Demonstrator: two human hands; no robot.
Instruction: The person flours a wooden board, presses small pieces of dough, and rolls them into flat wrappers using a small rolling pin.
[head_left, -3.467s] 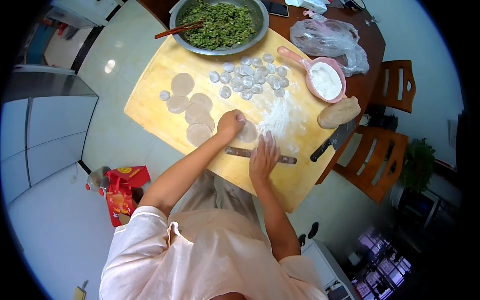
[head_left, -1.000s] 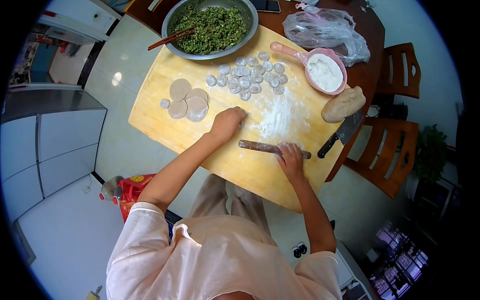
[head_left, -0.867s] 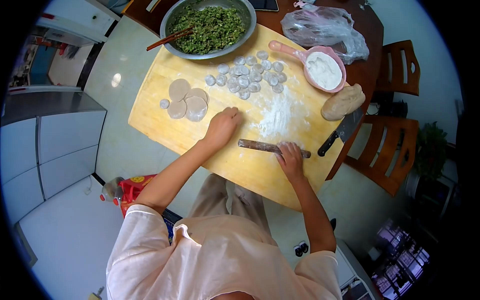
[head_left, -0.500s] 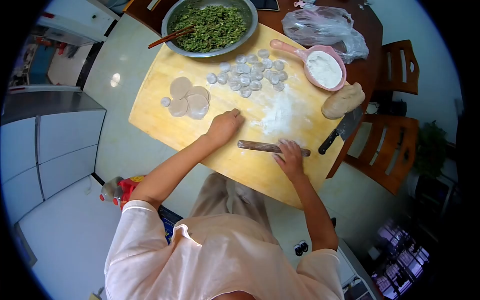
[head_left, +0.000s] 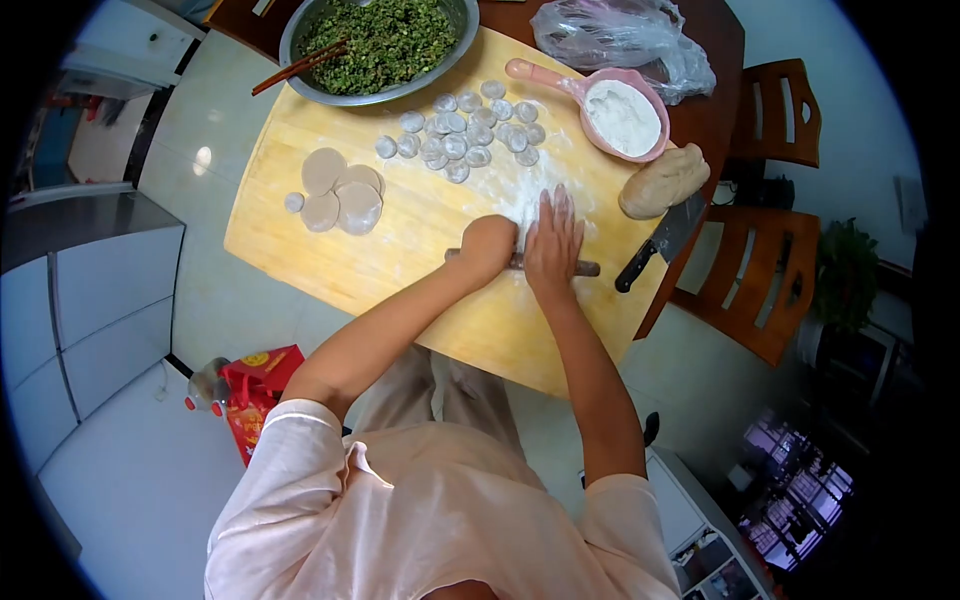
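A dark wooden rolling pin (head_left: pixel 587 268) lies across the floury part of a wooden board (head_left: pixel 400 270). My right hand (head_left: pixel 553 245) rests flat over it, fingers stretched forward and dusted with flour. My left hand (head_left: pixel 488 243) is curled closed, with the pin passing beneath it; whatever its fingers hold is hidden. The two hands are side by side. Beyond them, several small floured dough discs (head_left: pixel 454 146) sit in a cluster. To the left, several rolled dough wrappers (head_left: pixel 358 208) overlap, with one small disc (head_left: pixel 294 202) beside them.
A metal bowl of green filling (head_left: pixel 385 45) with chopsticks (head_left: pixel 300 68) stands at the far edge. At right are a pink scoop of flour (head_left: pixel 622 117), a dough lump (head_left: pixel 663 182), a black-handled cleaver (head_left: pixel 638 266) and a plastic bag (head_left: pixel 625 40). Wooden chairs (head_left: pixel 755 275) stand beyond.
My left hand has moved right, to over the rolling pin. My right hand has shifted forward and left with the pin, its fingers now straightened. The whole view has also shifted slightly.
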